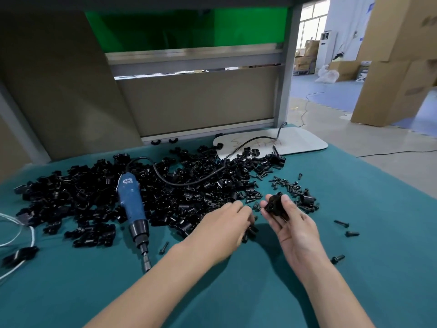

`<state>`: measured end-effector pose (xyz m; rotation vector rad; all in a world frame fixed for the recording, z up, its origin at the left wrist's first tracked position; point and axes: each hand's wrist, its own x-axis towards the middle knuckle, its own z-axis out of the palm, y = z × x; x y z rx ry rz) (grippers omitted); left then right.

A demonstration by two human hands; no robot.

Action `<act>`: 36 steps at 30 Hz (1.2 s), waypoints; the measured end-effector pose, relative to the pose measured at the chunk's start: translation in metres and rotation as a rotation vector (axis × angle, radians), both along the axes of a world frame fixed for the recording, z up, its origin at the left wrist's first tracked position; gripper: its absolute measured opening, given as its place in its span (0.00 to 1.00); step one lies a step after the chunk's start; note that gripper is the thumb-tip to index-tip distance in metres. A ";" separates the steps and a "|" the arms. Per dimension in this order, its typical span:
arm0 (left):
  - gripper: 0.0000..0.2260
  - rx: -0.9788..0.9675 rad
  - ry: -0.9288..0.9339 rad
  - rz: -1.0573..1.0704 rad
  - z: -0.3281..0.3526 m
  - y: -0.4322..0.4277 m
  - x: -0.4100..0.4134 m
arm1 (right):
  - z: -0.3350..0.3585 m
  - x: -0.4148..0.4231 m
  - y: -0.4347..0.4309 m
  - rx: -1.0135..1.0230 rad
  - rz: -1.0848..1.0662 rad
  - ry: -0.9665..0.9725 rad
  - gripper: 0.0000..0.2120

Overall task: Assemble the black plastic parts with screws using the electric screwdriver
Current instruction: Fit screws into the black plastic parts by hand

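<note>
1. In the head view, the electric screwdriver [133, 209] was seen lying flat on the green-covered table [236, 292], at the near left edge of the pile of black plastic parts [99, 197].
2. Its long axis was set nearly front to back, slightly slanted: the blue body was at the far end and the metal bit pointed toward the person, a little to the right.
3. Its black cable [189, 181] was looped from the far end over the pile and led off toward the white board [300, 140] at the back of the table.
4. The right hand [290, 223] was turned palm up to the right of the pile, with thumb and fingers curled round a single black plastic part [275, 205], which was held clear of the cloth.
5. The left hand [227, 228] was held palm down at the near right edge of the pile, its fingers bent over small black pieces; whether anything was pinched could not be told.
6. Black screws [287, 185] were scattered just beyond the right hand, and a few more were lying apart on the cloth to its right.
7. Cardboard boxes [397, 55] were stacked on the floor at the far right.
</note>
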<state>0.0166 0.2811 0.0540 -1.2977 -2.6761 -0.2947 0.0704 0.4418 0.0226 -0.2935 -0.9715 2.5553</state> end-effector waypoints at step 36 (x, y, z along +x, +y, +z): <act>0.04 1.194 -0.868 0.241 -0.041 -0.050 0.022 | -0.008 0.012 -0.042 1.057 0.308 -0.050 0.10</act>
